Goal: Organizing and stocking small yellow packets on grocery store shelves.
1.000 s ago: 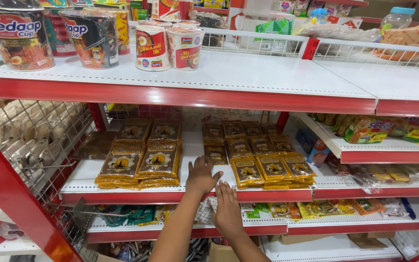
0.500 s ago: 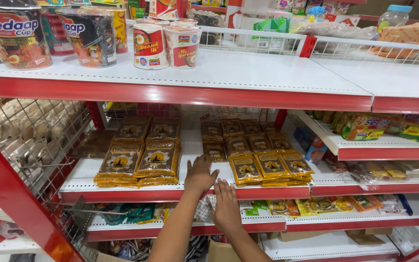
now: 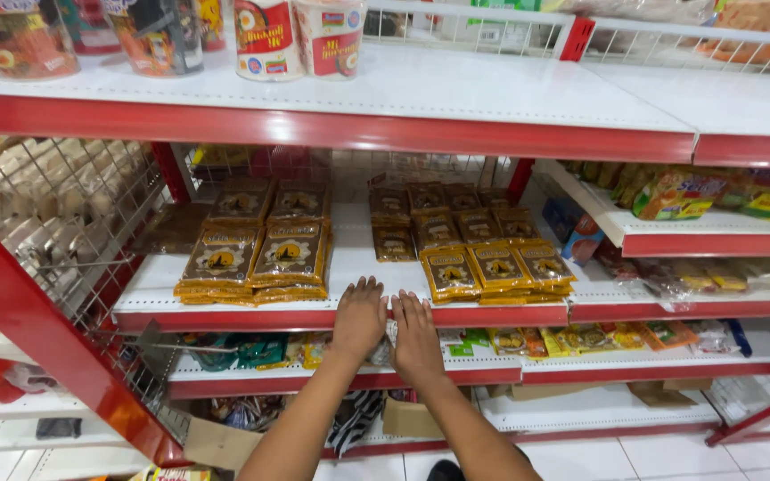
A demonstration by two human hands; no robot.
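A big red and white shelf rack (image 3: 456,142) is filling almost the whole view. Its wide top shelf (image 3: 456,89) is running across from 9 o'clock to 3 o'clock, and tall round cups (image 3: 296,36) of noodles are standing on it near 12 o'clock. A wire mesh wall (image 3: 55,214) is closing the rack at 9 o'clock.

The middle shelf (image 3: 349,258) is sitting under the top one. Flat brown and yellow packets (image 3: 256,254) are lying in stacks at about 10 o'clock from the hands. More yellow packets (image 3: 492,267) are lying in rows at about 1 o'clock from the hands. A bare white strip of shelf is showing between the two groups.

Lower down, green and yellow snack bags (image 3: 581,338) are lying on a lower shelf (image 3: 652,365) at 4 o'clock. A brown cardboard box (image 3: 407,414) is sitting near the floor at 6 o'clock.

The left hand (image 3: 360,319) is resting flat on the red front edge of the middle shelf, fingers spread and loose, gripping nothing. The right hand (image 3: 416,334) is lying just beside it, nearly touching, also flat with the fingers out. Something pale is peeking out between the two hands, but it is too hidden to tell what it is or if a hand is holding it.
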